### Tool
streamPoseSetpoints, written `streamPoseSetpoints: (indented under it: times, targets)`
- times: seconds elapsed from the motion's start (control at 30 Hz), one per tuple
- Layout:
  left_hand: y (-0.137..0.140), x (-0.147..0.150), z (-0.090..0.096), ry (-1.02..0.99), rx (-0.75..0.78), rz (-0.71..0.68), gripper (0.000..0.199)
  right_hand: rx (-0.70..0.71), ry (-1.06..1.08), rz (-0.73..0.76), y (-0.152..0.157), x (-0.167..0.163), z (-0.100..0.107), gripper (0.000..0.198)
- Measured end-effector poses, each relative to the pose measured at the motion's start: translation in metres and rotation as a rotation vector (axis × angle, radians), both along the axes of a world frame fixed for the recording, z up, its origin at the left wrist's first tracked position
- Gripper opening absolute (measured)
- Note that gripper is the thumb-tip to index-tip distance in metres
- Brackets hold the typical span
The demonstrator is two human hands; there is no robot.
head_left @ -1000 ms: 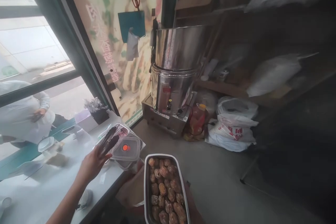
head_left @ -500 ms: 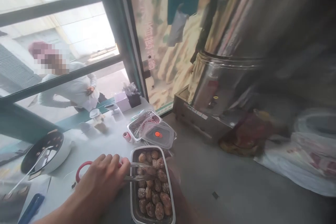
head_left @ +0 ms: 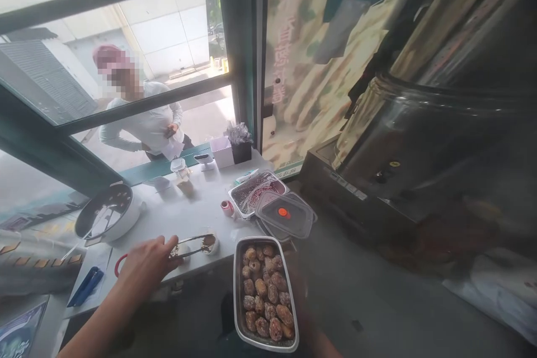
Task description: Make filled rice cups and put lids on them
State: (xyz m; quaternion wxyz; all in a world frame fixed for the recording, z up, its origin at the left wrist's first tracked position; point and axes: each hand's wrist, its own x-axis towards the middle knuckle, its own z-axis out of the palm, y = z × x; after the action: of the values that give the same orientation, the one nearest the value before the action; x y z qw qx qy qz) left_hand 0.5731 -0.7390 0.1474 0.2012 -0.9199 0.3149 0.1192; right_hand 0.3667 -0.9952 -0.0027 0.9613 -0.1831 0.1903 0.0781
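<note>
One left hand (head_left: 146, 262) grips one pair of tongs (head_left: 193, 245); right hand, seemingly hidden, holds one tray (head_left: 265, 341).

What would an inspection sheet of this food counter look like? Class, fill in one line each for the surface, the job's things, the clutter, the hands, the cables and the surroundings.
Surface: white counter under a window.
Job's things: metal tray of brown glazed pieces; tongs gripping one piece over a small white cup.
Clutter: lidded container with a red dot, foil tray, white pan, blue item.
Hands: left hand holds the tongs; right hand is mostly hidden under the metal tray.
Cables: nothing seen.
Surroundings: steel machine at right; a person stands outside the window.
</note>
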Motion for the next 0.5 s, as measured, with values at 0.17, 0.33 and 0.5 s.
streamPoseSetpoints:
  times: [0.17,0.33,0.5]
  targets:
    - [0.011,0.022,-0.017,0.032,-0.023,0.091,0.043,0.018,0.0,0.007,0.004,0.003,-0.001,0.066]
    - [-0.021,-0.024,0.028,0.056,0.006,-0.107,0.039,0.05,-0.128,0.026,0.015,0.014,-0.014,0.078]
    - [-0.069,-0.056,0.039,0.204,-0.01,-0.29,0.031,0.08,-0.219,0.073,0.026,0.022,-0.007,0.075]
